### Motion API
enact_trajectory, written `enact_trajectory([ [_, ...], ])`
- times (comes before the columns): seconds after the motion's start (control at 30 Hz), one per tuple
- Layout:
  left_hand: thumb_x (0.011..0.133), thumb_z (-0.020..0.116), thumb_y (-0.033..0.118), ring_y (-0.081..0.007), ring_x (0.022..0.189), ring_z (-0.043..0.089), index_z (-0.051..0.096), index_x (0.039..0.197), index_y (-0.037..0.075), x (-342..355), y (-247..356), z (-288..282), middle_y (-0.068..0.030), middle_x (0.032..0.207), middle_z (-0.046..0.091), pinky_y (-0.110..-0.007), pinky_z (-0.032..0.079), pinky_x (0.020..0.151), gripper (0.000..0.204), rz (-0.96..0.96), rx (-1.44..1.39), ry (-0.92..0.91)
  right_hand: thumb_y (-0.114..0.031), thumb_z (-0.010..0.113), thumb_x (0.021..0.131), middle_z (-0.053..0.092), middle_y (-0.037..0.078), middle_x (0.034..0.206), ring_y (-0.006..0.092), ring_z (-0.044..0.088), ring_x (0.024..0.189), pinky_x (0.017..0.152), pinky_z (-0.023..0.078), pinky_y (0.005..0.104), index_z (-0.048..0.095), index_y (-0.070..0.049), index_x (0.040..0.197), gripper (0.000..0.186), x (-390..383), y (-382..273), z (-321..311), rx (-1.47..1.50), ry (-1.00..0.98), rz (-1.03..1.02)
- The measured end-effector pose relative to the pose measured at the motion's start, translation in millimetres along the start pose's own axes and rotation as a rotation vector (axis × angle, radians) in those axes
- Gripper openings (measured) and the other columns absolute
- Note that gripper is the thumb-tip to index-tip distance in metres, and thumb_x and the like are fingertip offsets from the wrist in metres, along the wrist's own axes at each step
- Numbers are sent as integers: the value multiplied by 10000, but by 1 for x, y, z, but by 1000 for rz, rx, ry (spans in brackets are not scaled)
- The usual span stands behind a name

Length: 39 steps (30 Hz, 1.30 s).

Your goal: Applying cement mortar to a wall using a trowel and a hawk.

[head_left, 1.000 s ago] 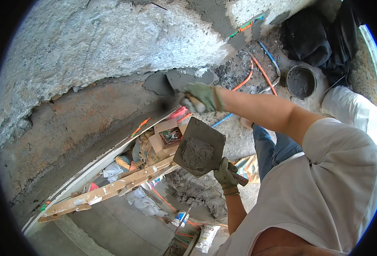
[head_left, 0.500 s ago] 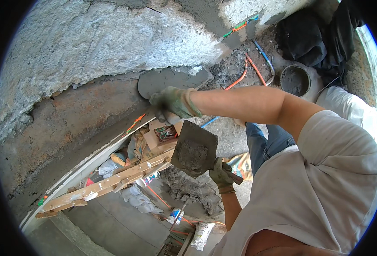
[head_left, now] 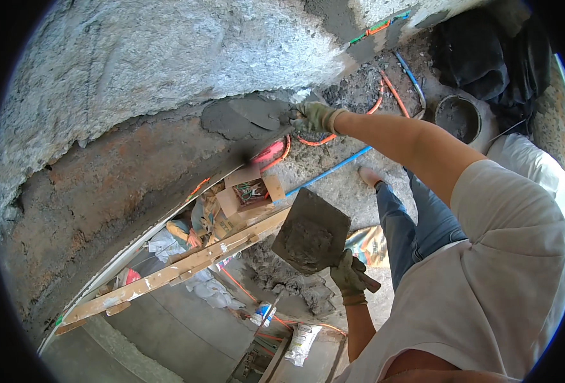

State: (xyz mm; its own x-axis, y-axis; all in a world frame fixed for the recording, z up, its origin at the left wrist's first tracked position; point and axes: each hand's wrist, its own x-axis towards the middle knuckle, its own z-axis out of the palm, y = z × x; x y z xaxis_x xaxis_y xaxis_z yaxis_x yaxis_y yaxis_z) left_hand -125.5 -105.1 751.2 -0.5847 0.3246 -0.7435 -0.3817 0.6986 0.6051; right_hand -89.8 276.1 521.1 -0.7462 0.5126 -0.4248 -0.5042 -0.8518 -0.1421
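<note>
My gloved right hand (head_left: 319, 117) is closed on a trowel, whose blade (head_left: 255, 112) lies against wet grey mortar (head_left: 221, 121) on the ledge below the rough wall. The fingers partly hide the trowel's handle. Lower down, my gloved left hand (head_left: 348, 279) grips the handle of a square mortar hawk (head_left: 301, 212). A lump of mortar (head_left: 312, 237) sits on the hawk's plate, which is held apart from the ledge.
The rough grey wall (head_left: 167, 57) borders the ledge (head_left: 116, 166). Beyond the ledge's edge are an open cardboard box (head_left: 231, 195) and a wooden plank (head_left: 186, 265). Orange and blue hoses (head_left: 330, 171) cross the ground near a round bucket (head_left: 458, 119) and black sheeting (head_left: 471, 54).
My right hand has moved right and up along the ledge, trowel in hand, and the blade's angle has changed. The hawk appears slightly farther right and lower. The whole view has shifted somewhat.
</note>
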Motion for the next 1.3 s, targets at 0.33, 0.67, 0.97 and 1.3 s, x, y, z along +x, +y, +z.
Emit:
enact_trajectory([
  [0.33, 807, 680, 80, -187, 438, 496, 586, 805, 42, -3, -1, -17, -61, 541, 518, -322, 427, 442, 102, 54, -76, 21, -138, 453, 909, 454, 3, 572, 137, 348, 424, 397, 294, 315, 469, -142, 696, 214, -116, -4, 128, -495, 187, 138],
  [0.67, 818, 681, 62, -168, 448, 505, 593, 817, 28, -4, 5, -17, -53, 566, 530, -306, 425, 437, 95, 90, -143, -5, -169, 489, 957, 546, 58, 607, 165, 519, 451, 391, 472, 342, 577, -129, 904, 110, -163, -10, 229, -320, 55, 151],
  [0.97, 814, 678, 38, -177, 441, 498, 610, 859, 13, 12, 1, -20, -59, 567, 531, -310, 423, 432, 85, 63, -164, -102, -231, 488, 964, 522, 2, 611, 97, 489, 414, 363, 476, 211, 522, -116, 872, 151, -114, -15, 161, -122, 23, 189],
  [1.3, 817, 690, 94, -178, 435, 471, 592, 844, 44, 8, 20, -16, -46, 556, 513, -326, 403, 437, 113, 36, -181, -154, -158, 553, 923, 491, 120, 603, 236, 502, 457, 400, 443, 412, 530, -46, 880, 122, -166, 14, 260, -193, 145, 8],
])
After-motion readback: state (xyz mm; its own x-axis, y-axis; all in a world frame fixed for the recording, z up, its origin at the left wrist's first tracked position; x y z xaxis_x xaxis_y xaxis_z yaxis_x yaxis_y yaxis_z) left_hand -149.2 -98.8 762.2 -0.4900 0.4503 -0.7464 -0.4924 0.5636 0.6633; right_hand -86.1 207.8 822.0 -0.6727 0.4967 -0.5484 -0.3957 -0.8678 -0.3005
